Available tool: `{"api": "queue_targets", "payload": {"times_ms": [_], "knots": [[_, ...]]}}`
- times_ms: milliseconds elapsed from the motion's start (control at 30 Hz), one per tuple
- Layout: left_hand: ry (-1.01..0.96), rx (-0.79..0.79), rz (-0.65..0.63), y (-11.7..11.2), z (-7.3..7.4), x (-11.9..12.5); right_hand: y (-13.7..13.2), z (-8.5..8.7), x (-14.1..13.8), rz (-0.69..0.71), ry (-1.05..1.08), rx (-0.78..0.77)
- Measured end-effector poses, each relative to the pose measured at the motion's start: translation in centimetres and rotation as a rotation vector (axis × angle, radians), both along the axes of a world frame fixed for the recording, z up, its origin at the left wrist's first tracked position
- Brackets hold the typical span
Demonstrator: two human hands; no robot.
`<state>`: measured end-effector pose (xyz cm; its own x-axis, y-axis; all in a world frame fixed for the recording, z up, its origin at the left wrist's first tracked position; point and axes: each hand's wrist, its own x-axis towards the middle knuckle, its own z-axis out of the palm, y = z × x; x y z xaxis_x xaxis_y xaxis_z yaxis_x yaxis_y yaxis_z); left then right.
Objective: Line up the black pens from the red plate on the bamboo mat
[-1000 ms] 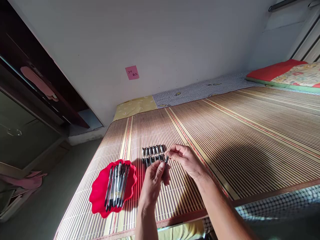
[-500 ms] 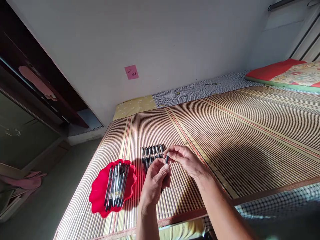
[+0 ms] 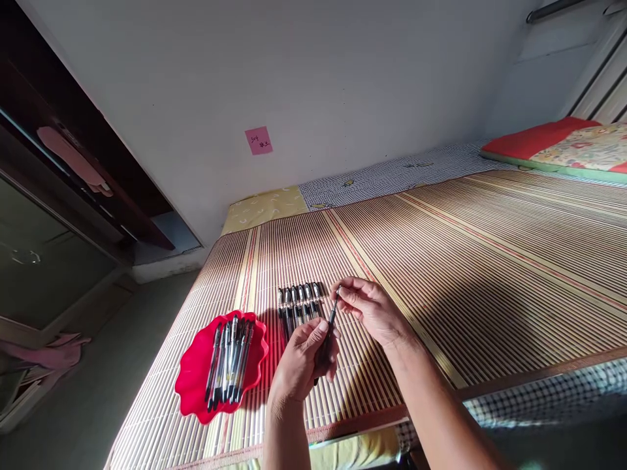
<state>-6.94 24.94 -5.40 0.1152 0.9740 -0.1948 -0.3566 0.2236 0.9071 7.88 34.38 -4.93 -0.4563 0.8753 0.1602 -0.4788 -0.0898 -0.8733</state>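
Observation:
My left hand [image 3: 304,359] is closed round the barrel of a black pen [image 3: 329,329], which points up and away over a bamboo mat [image 3: 441,261]. My right hand [image 3: 367,307] pinches the pen's upper end with thumb and forefinger. Just beyond my hands, a row of several black pens [image 3: 300,301] lies side by side on the mat. A red scalloped plate [image 3: 196,375] to the left holds several more pens [image 3: 230,359].
The mat covers a bed along a white wall with a pink sticky note [image 3: 258,140]. A red and floral pillow [image 3: 563,143] lies at the far right. Dark furniture [image 3: 73,176] and the floor are at the left. The bed's near edge runs under my forearms.
My right hand has shifted a little up and right along the pen's end. The pen now stands longer between the two hands. The left hand has sunk slightly.

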Motion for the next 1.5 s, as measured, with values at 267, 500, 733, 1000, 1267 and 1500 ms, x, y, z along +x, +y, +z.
{"api": "queue_targets", "payload": {"times_ms": [267, 500, 733, 1000, 1267, 1500], "knots": [[0.195, 0.031, 0.076, -0.4, -0.2, -1.9, 2.9, 0.0, 3.3, -0.509, 0.288, -0.106], [0.182, 0.085, 0.316, 0.4, 0.2, -0.5, 0.6, 0.2, -0.1, -0.198, 0.116, -0.148], [0.211, 0.098, 0.342, 0.7, -0.6, -0.5, -0.7, 0.8, -1.9, -0.204, 0.003, -0.099], [0.119, 0.169, 0.414, 0.8, -0.4, 0.5, -1.1, 1.2, -1.7, -0.324, -0.178, 0.121], [0.567, 0.183, 0.367, 0.7, 0.2, 0.8, -1.5, 0.2, -2.9, -0.322, -0.47, 0.246], [0.693, 0.211, 0.634, 0.1, -0.8, -3.4, 1.3, -2.0, -0.9, -0.338, -0.64, 0.13]]}}
